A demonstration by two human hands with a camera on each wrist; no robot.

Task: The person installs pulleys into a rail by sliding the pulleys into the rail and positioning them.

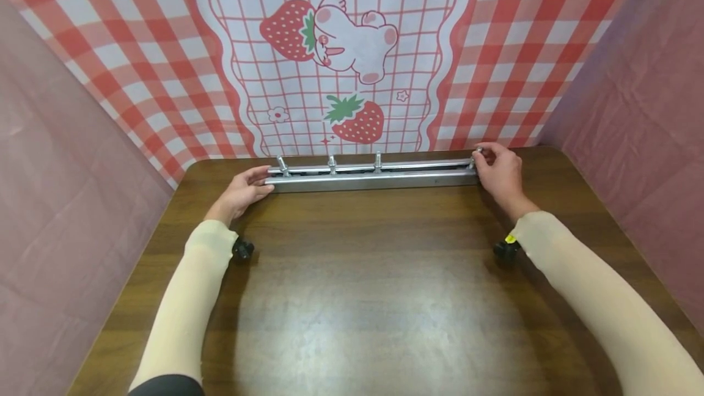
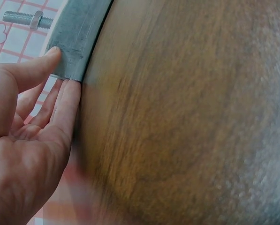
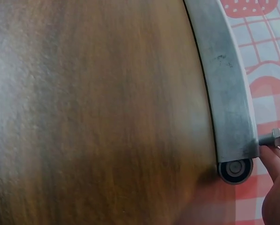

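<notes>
A long grey metal channel rail (image 1: 352, 184) lies crosswise near the table's far edge, its slot facing up. Three threaded bolts stand up from the slot: a left one (image 1: 282, 165), a middle one (image 1: 332, 164) and another (image 1: 377, 162) further right. At the rail's left end, my left hand (image 1: 238, 193) holds it, thumb on the near face and fingertips against the end. My right hand (image 1: 502, 175) pinches a bolt with a nut (image 3: 276, 137) at the right end. Below that bolt a round roller wheel (image 3: 235, 171) sticks out of the channel.
The rail rests on a brown wooden table (image 1: 352, 298) with rounded far corners. Behind it hangs a red checked cloth (image 1: 506, 47) with strawberries. Pink cloth walls stand at the left (image 1: 71, 188) and right (image 1: 627, 90).
</notes>
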